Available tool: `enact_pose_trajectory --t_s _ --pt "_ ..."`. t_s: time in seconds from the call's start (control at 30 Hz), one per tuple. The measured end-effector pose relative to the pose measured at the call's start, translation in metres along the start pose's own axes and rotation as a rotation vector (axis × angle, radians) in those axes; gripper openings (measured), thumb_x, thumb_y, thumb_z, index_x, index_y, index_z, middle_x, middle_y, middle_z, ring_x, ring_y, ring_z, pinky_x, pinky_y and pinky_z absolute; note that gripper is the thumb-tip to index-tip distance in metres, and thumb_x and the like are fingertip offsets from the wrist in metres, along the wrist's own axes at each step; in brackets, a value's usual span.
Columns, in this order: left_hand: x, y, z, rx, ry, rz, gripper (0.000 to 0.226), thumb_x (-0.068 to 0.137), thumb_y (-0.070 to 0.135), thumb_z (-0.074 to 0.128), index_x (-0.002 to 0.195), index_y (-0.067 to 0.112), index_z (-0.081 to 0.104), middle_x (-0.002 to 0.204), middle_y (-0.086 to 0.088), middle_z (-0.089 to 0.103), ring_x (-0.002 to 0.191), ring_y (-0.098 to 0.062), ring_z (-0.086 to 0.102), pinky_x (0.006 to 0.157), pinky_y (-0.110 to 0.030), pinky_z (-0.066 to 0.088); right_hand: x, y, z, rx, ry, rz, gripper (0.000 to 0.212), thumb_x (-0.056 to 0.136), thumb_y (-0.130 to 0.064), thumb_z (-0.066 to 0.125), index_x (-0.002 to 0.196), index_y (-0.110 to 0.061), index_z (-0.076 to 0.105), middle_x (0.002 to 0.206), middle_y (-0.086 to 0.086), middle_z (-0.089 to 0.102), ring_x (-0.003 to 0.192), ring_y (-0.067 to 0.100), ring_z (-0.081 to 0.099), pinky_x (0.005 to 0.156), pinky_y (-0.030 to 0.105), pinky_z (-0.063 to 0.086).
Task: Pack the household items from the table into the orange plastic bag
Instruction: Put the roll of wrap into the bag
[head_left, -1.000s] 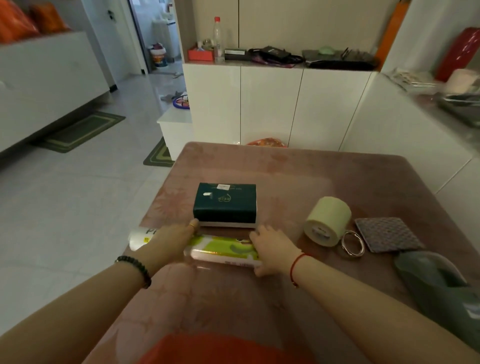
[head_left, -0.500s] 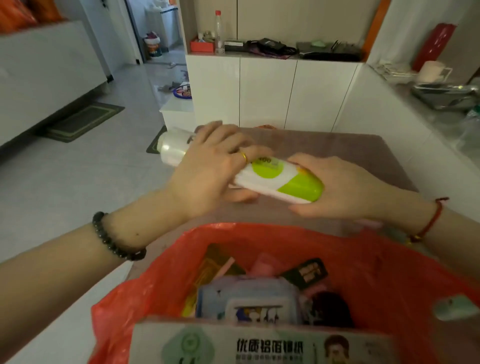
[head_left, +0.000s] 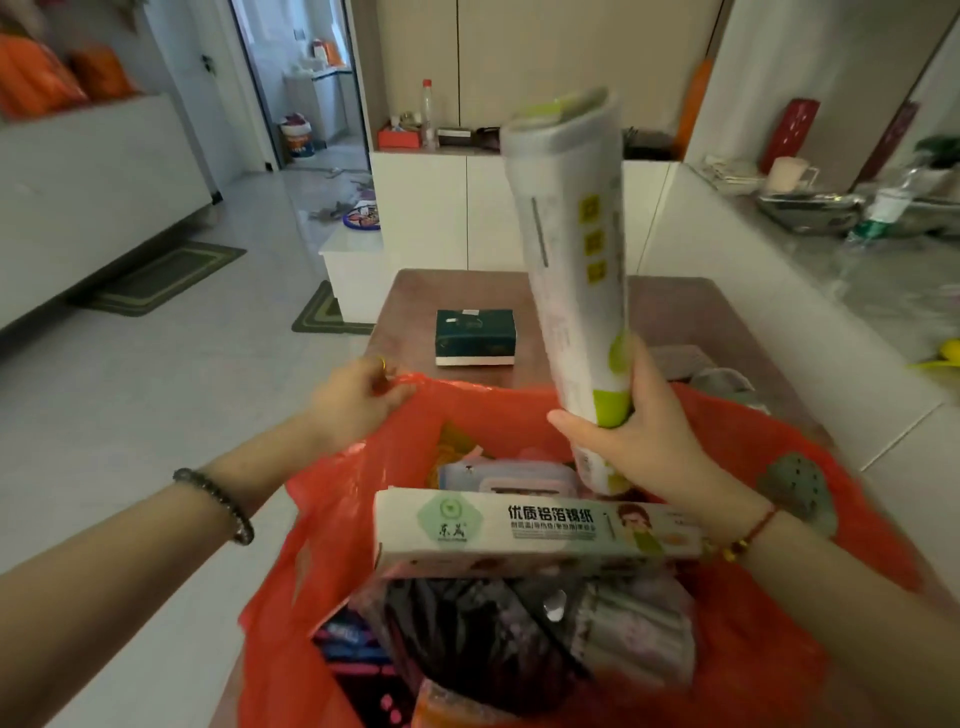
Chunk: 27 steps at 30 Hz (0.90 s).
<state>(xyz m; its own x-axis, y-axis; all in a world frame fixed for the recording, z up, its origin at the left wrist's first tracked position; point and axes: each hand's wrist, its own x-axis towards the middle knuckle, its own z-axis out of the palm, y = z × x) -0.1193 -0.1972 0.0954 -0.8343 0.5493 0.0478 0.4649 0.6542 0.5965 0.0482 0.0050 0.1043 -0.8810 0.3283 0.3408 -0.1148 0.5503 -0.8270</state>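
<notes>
Right hand (head_left: 641, 441) grips lower end of long white-and-green plastic-wrapped roll (head_left: 574, 260), roll standing almost upright, bottom end down inside mouth of orange plastic bag (head_left: 779, 649). Left hand (head_left: 358, 402) pinches bag rim at far left edge, holding it open. Inside bag: long white-green cardboard box with printed text (head_left: 519, 525), pale blue wipes pack (head_left: 498, 475), dark crumpled item. Dark green tissue box (head_left: 475, 335) sits on brown table (head_left: 670, 312), beyond bag.

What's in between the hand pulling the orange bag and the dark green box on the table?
In the head view, only bare pinkish table lies between the left hand, gripping the orange bag's rim, and the dark green box.
</notes>
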Motion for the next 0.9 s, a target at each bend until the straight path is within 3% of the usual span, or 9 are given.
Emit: enact_pose_trajectory --t_s 0.1,0.17,0.33,0.5,0.6,0.7,0.77,0.83,0.9 --pt "0.003 0.007 -0.013 -0.228 -0.003 -0.027 0.021 0.091 0.018 0.054 0.076 0.004 0.059 0.053 0.006 0.058 0.042 -0.001 0.050 0.044 -0.015 0.042 0.010 0.015 0.003 -0.140 -0.058 -0.076 0.066 0.069 -0.017 0.079 0.118 -0.033 0.039 0.110 -0.018 0.052 0.097 -0.006 0.051 0.083 0.006 0.040" --pt "0.005 0.006 -0.021 -0.382 -0.002 -0.056 0.025 0.091 0.012 0.053 0.066 0.013 0.057 0.040 0.011 0.057 0.037 0.002 0.050 0.045 -0.012 0.043 0.012 0.030 0.002 -0.322 -0.194 -0.069 0.071 0.070 -0.023 0.078 0.130 -0.021 0.040 0.121 -0.007 0.052 0.112 0.004 0.047 0.093 0.021 0.040" --pt "0.008 0.006 -0.039 -0.580 -0.125 -0.101 0.018 0.089 0.024 0.055 0.082 0.011 0.066 0.050 0.006 0.065 0.043 -0.002 0.060 0.042 -0.013 0.047 0.001 0.062 0.006 -0.825 -0.495 -0.005 0.078 0.081 -0.045 0.061 0.144 -0.029 0.018 0.141 0.000 0.037 0.130 0.020 0.034 0.105 0.034 0.025" --pt "0.014 0.008 -0.043 -0.368 -0.285 -0.003 0.029 0.076 0.040 0.063 0.090 0.016 0.072 0.068 0.002 0.073 0.060 -0.009 0.068 0.058 -0.022 0.054 0.010 0.066 0.008 -0.904 -0.587 -0.032 0.063 0.095 -0.045 0.036 0.146 -0.035 0.001 0.145 -0.001 0.032 0.131 0.020 0.030 0.106 0.037 0.027" --pt "0.015 0.012 -0.044 -0.199 -0.395 0.113 0.044 0.059 0.051 0.064 0.086 0.017 0.074 0.062 0.013 0.072 0.052 0.000 0.064 0.049 -0.011 0.047 0.018 0.064 0.006 -0.914 -0.618 -0.037 0.049 0.099 -0.036 0.028 0.146 -0.035 0.013 0.148 -0.002 0.033 0.133 0.021 0.031 0.105 0.036 0.026" --pt "0.020 0.004 -0.045 -0.241 -0.387 0.144 0.032 0.064 0.041 0.066 0.081 0.016 0.075 0.066 0.010 0.074 0.054 -0.004 0.065 0.050 -0.012 0.048 0.024 0.068 -0.002 -0.943 -0.270 -0.211 0.042 0.090 -0.019 0.051 0.132 -0.025 0.047 0.132 0.002 0.051 0.121 0.024 0.047 0.100 0.036 0.034" --pt "0.023 0.000 -0.044 -0.259 -0.400 0.167 0.020 0.069 0.033 0.065 0.079 0.019 0.076 0.070 0.007 0.075 0.061 -0.011 0.068 0.057 -0.018 0.052 0.031 0.074 -0.015 -1.054 -0.085 -0.149 0.054 0.080 -0.015 0.064 0.131 -0.022 0.047 0.133 0.007 0.049 0.124 0.027 0.046 0.103 0.041 0.034" --pt "0.026 -0.005 -0.042 -0.263 -0.449 0.166 0.017 0.069 0.035 0.066 0.076 0.023 0.076 0.073 0.005 0.075 0.064 -0.012 0.069 0.061 -0.021 0.055 0.040 0.089 -0.035 -1.125 -0.188 0.056 0.065 0.079 -0.026 0.065 0.136 -0.023 0.035 0.136 0.006 0.046 0.126 0.026 0.044 0.103 0.040 0.035" --pt "0.032 -0.011 -0.041 -0.237 -0.516 0.163 0.028 0.067 0.050 0.069 0.078 0.025 0.076 0.078 -0.003 0.075 0.071 -0.028 0.069 0.068 -0.041 0.056 0.051 0.101 -0.055 -0.988 -0.401 0.191 0.038 0.080 -0.022 0.061 0.118 -0.023 0.054 0.119 0.004 0.060 0.112 0.021 0.056 0.092 0.032 0.045"
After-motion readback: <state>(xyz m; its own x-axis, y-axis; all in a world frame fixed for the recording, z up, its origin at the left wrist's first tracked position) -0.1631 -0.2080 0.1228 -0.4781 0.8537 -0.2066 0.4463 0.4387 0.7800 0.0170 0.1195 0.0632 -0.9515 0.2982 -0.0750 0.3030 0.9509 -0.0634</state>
